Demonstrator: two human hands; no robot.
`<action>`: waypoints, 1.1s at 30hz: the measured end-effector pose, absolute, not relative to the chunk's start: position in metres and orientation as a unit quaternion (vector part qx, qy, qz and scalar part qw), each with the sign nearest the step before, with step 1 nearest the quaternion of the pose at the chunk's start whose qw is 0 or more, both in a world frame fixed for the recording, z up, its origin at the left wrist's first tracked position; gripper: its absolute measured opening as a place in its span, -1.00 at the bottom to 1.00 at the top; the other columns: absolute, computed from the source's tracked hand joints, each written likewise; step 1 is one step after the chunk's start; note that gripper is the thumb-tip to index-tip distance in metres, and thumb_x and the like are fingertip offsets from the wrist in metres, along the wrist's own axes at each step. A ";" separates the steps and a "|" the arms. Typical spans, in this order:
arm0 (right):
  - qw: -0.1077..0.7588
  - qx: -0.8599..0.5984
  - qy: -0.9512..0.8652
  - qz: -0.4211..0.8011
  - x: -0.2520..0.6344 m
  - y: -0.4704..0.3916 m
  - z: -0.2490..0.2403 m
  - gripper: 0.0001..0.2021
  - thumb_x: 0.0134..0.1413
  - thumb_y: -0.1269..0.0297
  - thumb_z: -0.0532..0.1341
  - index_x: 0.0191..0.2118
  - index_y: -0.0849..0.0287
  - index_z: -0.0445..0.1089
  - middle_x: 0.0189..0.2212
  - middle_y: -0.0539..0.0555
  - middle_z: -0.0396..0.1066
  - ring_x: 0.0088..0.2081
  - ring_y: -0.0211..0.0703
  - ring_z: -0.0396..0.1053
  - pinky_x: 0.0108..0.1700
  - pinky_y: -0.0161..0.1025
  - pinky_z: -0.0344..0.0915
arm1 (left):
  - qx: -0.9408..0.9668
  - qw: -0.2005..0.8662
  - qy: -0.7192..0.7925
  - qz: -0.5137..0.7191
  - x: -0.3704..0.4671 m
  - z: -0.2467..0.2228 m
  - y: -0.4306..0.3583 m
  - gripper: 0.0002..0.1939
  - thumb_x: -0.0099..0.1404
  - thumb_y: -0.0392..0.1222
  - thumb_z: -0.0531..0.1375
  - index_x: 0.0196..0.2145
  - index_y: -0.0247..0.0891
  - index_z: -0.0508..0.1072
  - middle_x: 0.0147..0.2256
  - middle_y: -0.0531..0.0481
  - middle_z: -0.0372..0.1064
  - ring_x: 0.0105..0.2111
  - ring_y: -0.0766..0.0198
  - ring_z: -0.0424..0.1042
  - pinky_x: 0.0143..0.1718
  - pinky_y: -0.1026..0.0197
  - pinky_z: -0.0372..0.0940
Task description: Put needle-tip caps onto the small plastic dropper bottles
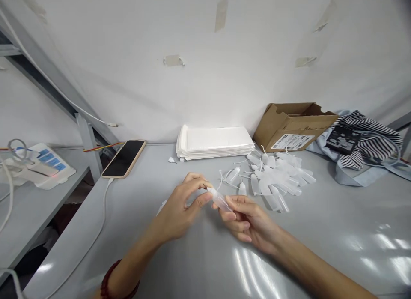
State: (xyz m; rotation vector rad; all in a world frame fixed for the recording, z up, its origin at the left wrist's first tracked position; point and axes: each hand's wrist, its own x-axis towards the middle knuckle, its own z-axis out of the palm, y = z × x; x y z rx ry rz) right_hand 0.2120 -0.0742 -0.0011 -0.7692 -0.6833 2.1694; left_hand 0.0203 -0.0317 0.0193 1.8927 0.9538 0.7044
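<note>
Between my hands, above the grey table, is a small translucent squeeze bottle [221,201] with a white cap end, tilted toward the upper left. My right hand [247,222] grips the bottle's body between thumb and fingers. At the cap end, my left hand [184,204] pinches with thumb and forefinger. A thin white strap loops up near the cap. To the right lies a heap of similar bottles [272,174], several with thin straps and tips. Something small and white [161,207] is partly hidden behind my left hand.
A stack of white padded envelopes [218,141] lies by the wall, beside an open cardboard box [293,125]. Striped cloth [366,136] is at the far right. A phone [124,158] on a charging cable [103,217] lies left. Small white pieces [172,160] lie before the envelopes.
</note>
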 end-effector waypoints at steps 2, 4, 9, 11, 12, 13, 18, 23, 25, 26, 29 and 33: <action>0.354 -0.282 -0.230 0.861 0.213 -0.073 -0.003 -0.74 0.17 0.18 0.14 -0.25 0.30 0.43 -0.60 -0.14 0.00 -0.70 -0.52 -0.28 -0.74 -0.49 -0.13 | 0.761 0.453 0.374 0.274 0.019 0.020 -0.029 -0.84 0.34 -0.10 0.04 -0.25 -0.13 0.40 -0.21 -0.05 0.27 -0.16 0.17 0.30 -0.13 0.17 0.21; 0.359 -0.299 -0.235 0.853 0.211 -0.074 -0.003 -0.74 0.18 0.17 0.13 -0.27 0.29 0.42 -0.59 -0.13 0.05 -0.70 -0.52 -0.25 -0.74 -0.49 -0.09 | 0.768 0.458 0.354 0.275 0.019 0.021 -0.028 -0.85 0.34 -0.17 0.03 -0.26 -0.15 0.39 -0.26 -0.04 0.30 -0.16 0.19 0.29 -0.11 0.18 0.20; 0.402 -0.405 -0.421 0.705 0.204 -0.080 0.001 -0.66 0.22 0.08 0.06 -0.47 0.23 0.28 -0.73 -0.16 0.01 -0.71 -0.44 -0.06 -0.63 -0.41 0.08 | 0.784 0.398 0.362 0.309 0.022 0.019 -0.030 -0.89 0.30 -0.29 0.05 -0.40 -0.26 0.31 -0.43 0.03 0.27 -0.34 0.27 0.26 -0.27 0.23 0.18; 0.395 -0.449 -0.505 0.622 0.203 -0.082 0.005 -0.67 0.24 0.10 0.03 -0.45 0.22 0.27 -0.71 -0.15 0.03 -0.67 -0.41 0.01 -0.59 -0.40 0.05 | 0.773 0.391 0.394 0.309 0.024 0.017 -0.032 -0.81 0.31 -0.24 0.06 -0.48 -0.26 0.25 -0.49 0.07 0.21 -0.44 0.33 0.22 -0.37 0.27 0.14; 0.390 -0.466 -0.542 0.581 0.202 -0.083 0.008 -0.68 0.24 0.12 0.03 -0.44 0.21 0.27 -0.68 -0.13 0.06 -0.64 -0.40 0.04 -0.57 -0.39 0.03 | 0.765 0.396 0.407 0.304 0.025 0.016 -0.033 -0.77 0.32 -0.21 0.06 -0.51 -0.26 0.23 -0.51 0.09 0.19 -0.47 0.35 0.20 -0.41 0.28 0.12; 0.385 -0.474 -0.576 0.544 0.202 -0.083 0.010 -0.70 0.25 0.16 0.02 -0.44 0.20 0.27 -0.65 -0.11 0.09 -0.61 -0.38 0.07 -0.55 -0.38 0.03 | 0.757 0.406 0.416 0.298 0.025 0.016 -0.034 -0.74 0.33 -0.18 0.05 -0.52 -0.26 0.23 -0.53 0.10 0.18 -0.49 0.36 0.19 -0.43 0.29 0.11; 0.402 -0.454 -0.675 0.421 0.205 -0.082 0.019 -0.84 0.21 0.31 0.02 -0.34 0.17 0.31 -0.52 -0.03 0.22 -0.48 -0.29 0.19 -0.43 -0.34 0.13 | 0.746 0.446 0.410 0.277 0.025 0.018 -0.035 -0.73 0.37 -0.15 -0.01 -0.49 -0.25 0.23 -0.51 0.10 0.18 -0.48 0.36 0.21 -0.42 0.29 0.11; 0.371 -0.469 -0.632 0.492 0.212 -0.076 0.021 -0.77 0.21 0.23 0.05 -0.39 0.16 0.35 -0.58 -0.06 0.13 -0.53 -0.31 0.12 -0.48 -0.36 0.07 | 0.772 0.435 0.380 0.266 0.026 0.021 -0.034 -0.83 0.37 -0.20 -0.01 -0.39 -0.24 0.25 -0.41 0.06 0.21 -0.39 0.33 0.24 -0.33 0.28 0.16; 0.346 -0.468 -0.594 0.554 0.215 -0.073 0.019 -0.74 0.22 0.16 0.05 -0.36 0.17 0.38 -0.63 -0.10 0.04 -0.59 -0.36 0.02 -0.56 -0.37 -0.02 | 0.780 0.431 0.368 0.265 0.026 0.022 -0.033 -0.86 0.36 -0.21 0.01 -0.36 -0.24 0.28 -0.39 0.05 0.25 -0.36 0.32 0.26 -0.30 0.28 0.18; 0.339 -0.470 -0.577 0.575 0.216 -0.073 0.017 -0.72 0.22 0.13 0.05 -0.32 0.17 0.40 -0.65 -0.12 0.00 -0.61 -0.37 -0.03 -0.59 -0.38 -0.07 | 0.784 0.429 0.363 0.264 0.026 0.022 -0.031 -0.87 0.35 -0.21 0.03 -0.35 -0.24 0.30 -0.38 0.05 0.27 -0.34 0.32 0.28 -0.29 0.28 0.19; 0.356 -0.510 -0.584 0.521 0.223 -0.071 0.013 -0.70 0.22 0.11 0.04 -0.24 0.17 0.45 -0.66 -0.12 0.06 -0.63 -0.38 0.01 -0.61 -0.40 -0.03 | 0.786 0.391 0.399 0.264 0.018 0.017 -0.021 -0.87 0.34 -0.15 0.06 -0.30 -0.20 0.35 -0.34 0.06 0.34 -0.31 0.31 0.34 -0.24 0.28 0.24; 0.418 -0.583 -0.672 0.186 0.239 -0.065 0.009 -0.74 0.19 0.23 0.11 -0.13 0.24 0.45 -0.58 -0.03 0.32 -0.60 -0.35 0.21 -0.59 -0.40 0.15 | 0.761 0.178 0.540 0.312 -0.009 -0.002 0.010 -0.76 0.38 -0.15 -0.05 -0.16 -0.25 0.36 -0.20 -0.08 0.40 -0.20 0.18 0.36 -0.16 0.12 0.28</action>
